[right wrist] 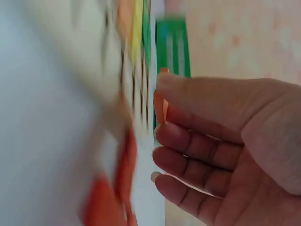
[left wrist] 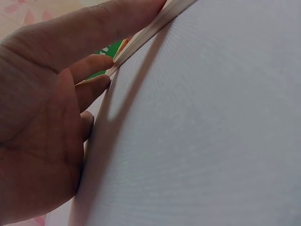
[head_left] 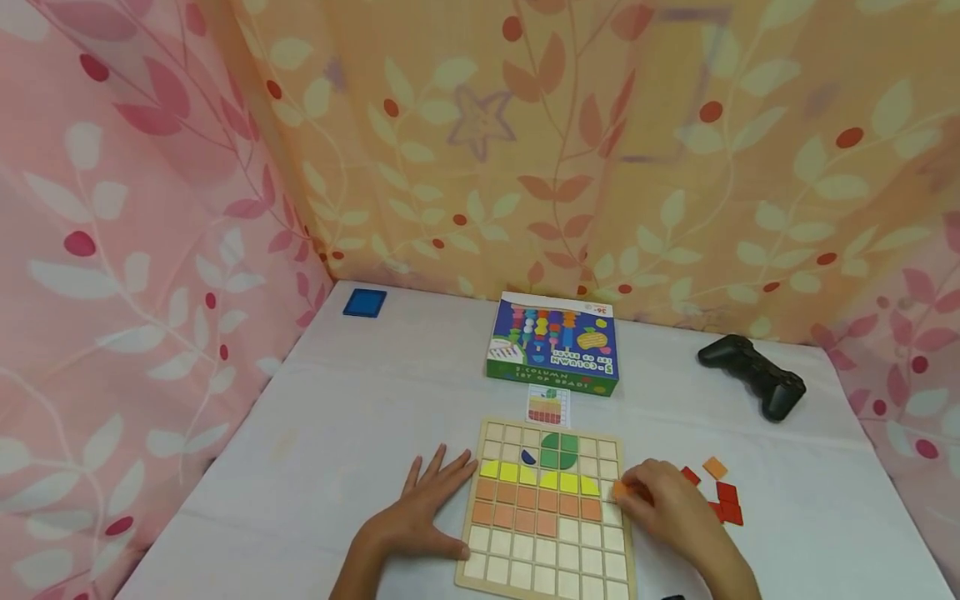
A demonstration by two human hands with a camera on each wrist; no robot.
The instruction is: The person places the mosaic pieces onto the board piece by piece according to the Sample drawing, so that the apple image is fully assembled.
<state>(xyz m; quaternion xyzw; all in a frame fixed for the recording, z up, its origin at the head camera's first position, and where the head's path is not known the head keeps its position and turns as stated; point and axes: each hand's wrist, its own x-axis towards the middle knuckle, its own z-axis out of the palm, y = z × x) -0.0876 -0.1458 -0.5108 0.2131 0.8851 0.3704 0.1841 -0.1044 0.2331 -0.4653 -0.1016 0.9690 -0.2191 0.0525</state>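
Observation:
A wooden grid board (head_left: 545,552) lies on the white table. Several green quarter-round pieces (head_left: 559,451) form a disc near its top, with a small dark blue piece (head_left: 528,457) beside them. Below run a row of yellow pieces (head_left: 528,475) and two rows of orange square tiles (head_left: 527,498), the lower one partly filled. My left hand (head_left: 416,517) has its fingers spread, thumb and fingertips touching the board's left edge. Over the right edge, my right hand (head_left: 667,500) pinches an orange tile (right wrist: 161,104) between thumb and index finger.
Loose red tiles (head_left: 727,493) and one orange tile (head_left: 715,467) lie right of the right hand. Behind the board are a pattern card (head_left: 548,406) and a bead-set box (head_left: 555,342). A black game controller (head_left: 752,375) lies back right, a blue square tray (head_left: 365,302) back left.

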